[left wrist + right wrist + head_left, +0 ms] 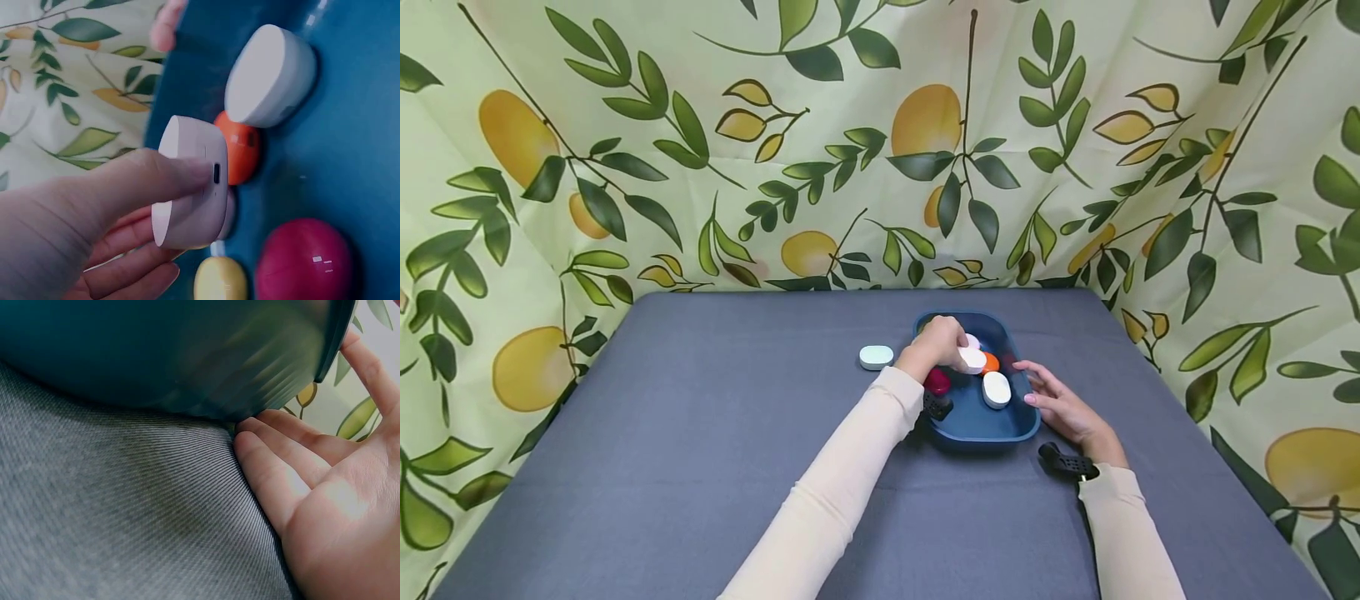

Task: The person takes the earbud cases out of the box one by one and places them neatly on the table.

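My left hand (938, 340) is over the blue tray (977, 438) and pinches a white earbud charging case (194, 219). In the left wrist view, the thumb presses beside the case's small charging port. Beneath it in the tray lie another white case (996, 390), an orange rounded piece (245, 153), a dark pink rounded piece (305, 262) and a yellow piece (220, 281). At the tray's right side, my right hand (1071, 414) touches the outer wall with extended fingers, one fingertip up at the rim.
A pale mint oval case (876, 357) sits on the grey cloth-covered table (715, 433), left of the tray. Behind the table hangs a leaf-and-fruit patterned curtain (850, 167), which continues along the right side. Black straps (1066, 462) circle the wrists.
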Demonstrator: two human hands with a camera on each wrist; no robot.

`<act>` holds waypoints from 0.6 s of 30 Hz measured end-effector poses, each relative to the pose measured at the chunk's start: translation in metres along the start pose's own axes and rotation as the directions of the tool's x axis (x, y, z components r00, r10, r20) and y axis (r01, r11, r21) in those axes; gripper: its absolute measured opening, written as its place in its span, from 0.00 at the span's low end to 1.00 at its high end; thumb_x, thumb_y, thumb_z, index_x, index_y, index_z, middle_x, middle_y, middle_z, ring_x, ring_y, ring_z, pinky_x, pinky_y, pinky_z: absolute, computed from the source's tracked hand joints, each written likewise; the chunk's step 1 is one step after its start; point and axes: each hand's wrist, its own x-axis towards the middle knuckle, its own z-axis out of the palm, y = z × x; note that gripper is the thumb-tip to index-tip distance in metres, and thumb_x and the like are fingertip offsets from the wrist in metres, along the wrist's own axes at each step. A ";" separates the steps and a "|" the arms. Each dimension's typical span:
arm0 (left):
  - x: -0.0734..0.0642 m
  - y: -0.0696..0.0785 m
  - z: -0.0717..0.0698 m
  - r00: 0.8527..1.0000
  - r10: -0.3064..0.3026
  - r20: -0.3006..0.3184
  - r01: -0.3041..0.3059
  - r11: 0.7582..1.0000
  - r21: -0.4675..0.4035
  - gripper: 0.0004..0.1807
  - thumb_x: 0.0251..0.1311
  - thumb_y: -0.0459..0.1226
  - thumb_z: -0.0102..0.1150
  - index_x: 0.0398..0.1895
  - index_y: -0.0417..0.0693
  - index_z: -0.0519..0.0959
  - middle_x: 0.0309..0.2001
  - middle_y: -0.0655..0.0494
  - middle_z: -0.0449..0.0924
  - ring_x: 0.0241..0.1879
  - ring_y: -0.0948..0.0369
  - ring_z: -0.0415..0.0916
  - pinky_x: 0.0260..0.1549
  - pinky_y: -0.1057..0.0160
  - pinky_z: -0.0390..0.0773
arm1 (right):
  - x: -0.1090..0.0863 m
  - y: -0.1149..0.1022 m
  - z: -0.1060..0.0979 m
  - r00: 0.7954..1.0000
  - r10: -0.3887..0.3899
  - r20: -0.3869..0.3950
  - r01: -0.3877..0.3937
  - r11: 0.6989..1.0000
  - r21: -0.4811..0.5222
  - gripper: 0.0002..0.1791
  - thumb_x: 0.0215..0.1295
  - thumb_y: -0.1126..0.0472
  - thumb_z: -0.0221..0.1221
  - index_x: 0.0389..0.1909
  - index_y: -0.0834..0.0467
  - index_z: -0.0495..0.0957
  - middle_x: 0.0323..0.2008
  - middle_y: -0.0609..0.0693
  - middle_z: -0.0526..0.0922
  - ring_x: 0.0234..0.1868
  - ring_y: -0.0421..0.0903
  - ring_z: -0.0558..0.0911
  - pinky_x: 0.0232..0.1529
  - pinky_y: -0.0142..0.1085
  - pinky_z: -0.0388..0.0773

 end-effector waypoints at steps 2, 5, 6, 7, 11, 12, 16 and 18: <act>-0.003 0.000 -0.005 0.999 0.035 -0.004 -0.036 0.999 -0.007 0.21 0.49 0.41 0.73 0.48 0.47 0.84 0.49 0.55 0.85 0.47 0.60 0.76 0.46 0.67 0.78 | 0.000 -0.001 0.001 1.000 0.003 0.003 -0.003 1.000 -0.006 0.27 0.71 0.60 0.49 0.68 0.41 0.56 0.74 0.66 0.38 0.70 0.63 0.53 0.59 0.33 0.73; -0.007 -0.002 -0.013 0.996 0.086 -0.016 -0.087 0.995 -0.040 0.21 0.49 0.42 0.73 0.48 0.47 0.84 0.47 0.55 0.86 0.44 0.61 0.76 0.43 0.69 0.78 | 0.000 -0.002 0.001 1.000 0.008 0.005 -0.008 1.000 -0.009 0.27 0.71 0.60 0.48 0.68 0.41 0.56 0.75 0.67 0.35 0.72 0.69 0.44 0.68 0.53 0.66; -0.009 -0.002 -0.016 0.994 0.105 -0.024 -0.106 0.993 -0.047 0.20 0.49 0.42 0.73 0.47 0.47 0.84 0.46 0.55 0.87 0.42 0.62 0.76 0.41 0.70 0.77 | 0.001 -0.003 0.001 1.000 0.009 0.006 -0.009 1.000 -0.007 0.27 0.71 0.60 0.48 0.68 0.42 0.56 0.75 0.67 0.34 0.72 0.70 0.43 0.69 0.60 0.61; -0.010 -0.003 -0.019 0.992 0.126 -0.034 -0.127 0.991 -0.049 0.20 0.49 0.42 0.73 0.47 0.47 0.85 0.45 0.56 0.87 0.41 0.62 0.75 0.40 0.72 0.76 | 0.000 -0.003 0.001 1.000 0.009 0.007 -0.009 1.000 -0.005 0.27 0.71 0.60 0.48 0.68 0.42 0.56 0.75 0.67 0.34 0.72 0.70 0.42 0.70 0.66 0.55; -0.017 -0.008 -0.030 0.977 0.200 -0.077 -0.205 0.977 -0.062 0.18 0.49 0.41 0.73 0.44 0.46 0.85 0.41 0.54 0.87 0.37 0.63 0.75 0.36 0.74 0.73 | 0.000 -0.003 0.002 1.000 0.012 0.000 -0.012 1.000 0.002 0.27 0.71 0.59 0.48 0.69 0.42 0.56 0.75 0.66 0.34 0.72 0.70 0.42 0.69 0.70 0.47; -0.018 -0.010 -0.032 0.973 0.213 -0.085 -0.218 0.974 -0.065 0.18 0.49 0.41 0.73 0.44 0.46 0.85 0.41 0.54 0.87 0.37 0.62 0.75 0.36 0.74 0.73 | 0.000 -0.002 0.002 1.000 0.012 -0.002 -0.012 1.000 0.002 0.27 0.71 0.59 0.48 0.69 0.42 0.56 0.75 0.66 0.34 0.72 0.70 0.43 0.69 0.70 0.48; -0.027 -0.020 -0.040 0.967 0.236 -0.092 -0.244 0.965 -0.098 0.19 0.49 0.40 0.73 0.46 0.44 0.84 0.43 0.51 0.87 0.40 0.61 0.77 0.38 0.73 0.75 | 0.000 -0.002 0.001 1.000 0.011 -0.005 -0.011 1.000 -0.001 0.27 0.71 0.60 0.48 0.69 0.42 0.56 0.75 0.66 0.34 0.72 0.70 0.43 0.70 0.69 0.49; -0.031 -0.026 -0.043 0.966 0.240 -0.097 -0.250 0.961 -0.118 0.20 0.49 0.39 0.73 0.47 0.43 0.84 0.44 0.50 0.87 0.41 0.60 0.79 0.41 0.71 0.77 | 0.000 -0.001 0.001 1.000 0.012 -0.004 -0.012 1.000 -0.007 0.27 0.71 0.60 0.48 0.69 0.42 0.56 0.75 0.66 0.35 0.72 0.69 0.45 0.70 0.64 0.57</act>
